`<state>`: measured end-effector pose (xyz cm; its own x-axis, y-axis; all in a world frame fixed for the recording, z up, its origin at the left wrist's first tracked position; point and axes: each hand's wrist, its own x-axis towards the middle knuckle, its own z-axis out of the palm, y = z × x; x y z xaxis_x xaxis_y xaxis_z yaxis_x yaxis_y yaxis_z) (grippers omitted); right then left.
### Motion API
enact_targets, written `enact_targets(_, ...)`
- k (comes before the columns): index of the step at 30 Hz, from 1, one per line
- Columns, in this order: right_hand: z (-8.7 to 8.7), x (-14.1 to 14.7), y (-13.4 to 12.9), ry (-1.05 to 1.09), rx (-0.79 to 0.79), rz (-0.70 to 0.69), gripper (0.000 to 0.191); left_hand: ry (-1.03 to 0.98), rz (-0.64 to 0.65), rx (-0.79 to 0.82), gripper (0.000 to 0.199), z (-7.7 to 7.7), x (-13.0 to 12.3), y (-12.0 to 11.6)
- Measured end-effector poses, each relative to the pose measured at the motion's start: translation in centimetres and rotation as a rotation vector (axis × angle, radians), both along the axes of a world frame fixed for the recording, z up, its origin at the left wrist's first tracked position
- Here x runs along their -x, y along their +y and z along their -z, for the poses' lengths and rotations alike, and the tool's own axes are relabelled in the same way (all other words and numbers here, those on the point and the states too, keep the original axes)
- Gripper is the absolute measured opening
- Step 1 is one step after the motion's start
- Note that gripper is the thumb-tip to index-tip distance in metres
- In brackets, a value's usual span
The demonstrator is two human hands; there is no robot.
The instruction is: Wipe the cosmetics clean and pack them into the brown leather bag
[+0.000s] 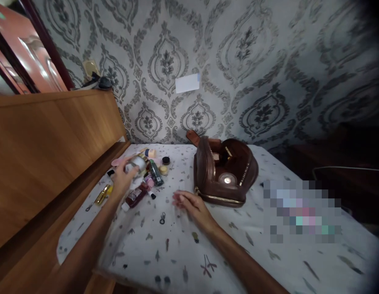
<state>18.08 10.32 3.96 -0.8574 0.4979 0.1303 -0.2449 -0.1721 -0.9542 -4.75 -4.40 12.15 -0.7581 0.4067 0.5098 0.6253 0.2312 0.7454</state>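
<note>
My left hand (123, 177) is closed around a whitish, rounded container (136, 165), blurred, over a cluster of small toiletries. Close by lie a dark green bottle (155, 172), a dark red bottle (136, 196) with a white cap, and a pink item (149, 181). A black round lid or jar (166, 160) and a small yellowish jar (163, 170) sit to the right of the cluster. My right hand (191, 204) hovers open over the cloth, fingers stretched and holding nothing. Beyond it stands a brown leather bag (220, 190), unzipped, with a few items inside.
A white leaf-print cloth (183, 253) covers the surface. A wooden board (54, 130) rises along the left. Gold-coloured items (102, 195) lie near it, and a small black ring-shaped object (162, 218) lies at centre. Patterned wallpaper (164, 61) covers the wall; a pixelated patch hides things at right.
</note>
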Motion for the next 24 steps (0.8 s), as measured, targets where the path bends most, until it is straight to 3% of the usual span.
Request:
enact_targets(3, -1.2, 0.6, -1.6, 0.112, 0.379, -0.090, 0.043, 0.168, 0.230, 0.040, 0.045, 1.4, -6.6, 1.9)
enact_targets(7, -1.6, 1.8, -1.9, 0.177, 0.672, -0.097, 0.027, 0.457, 0.279, 0.175, 0.044, 3.3, -11.8, 3.3)
enact_targets(10, -1.2, 2.0, -0.8, 0.161, 0.788, -0.025, 0.027, 0.461, 0.355, 0.202, 0.039, 3.8, -11.9, 3.5)
enact_targets(12, -1.0, 1.7, -0.2, 0.139, 0.817, -0.022, 0.034, 0.309, 0.397, 0.151, 0.032, 3.6, -10.8, 3.7)
enact_targets(15, -0.9, 1.3, -0.2, 0.108, 0.847, -0.054, 0.044, -0.007, 0.291, -0.003, 0.032, 2.5, -9.3, 4.5)
enact_targets(18, -0.6, 1.3, -0.9, 0.080, 0.852, -0.099, 0.049, -0.131, 0.150, -0.164, 0.041, 1.5, -9.2, 5.8)
enact_targets(20, -0.1, 1.4, -1.3, 0.065, 0.832, -0.121, 0.047, -0.043, 0.248, -0.130, 0.040, 1.6, -10.0, 6.5)
enact_targets(24, 0.8, 1.2, -1.8, 0.071, 0.769, -0.086, 0.036, 0.284, 0.641, 0.117, 0.028, 3.6, -11.5, 6.5)
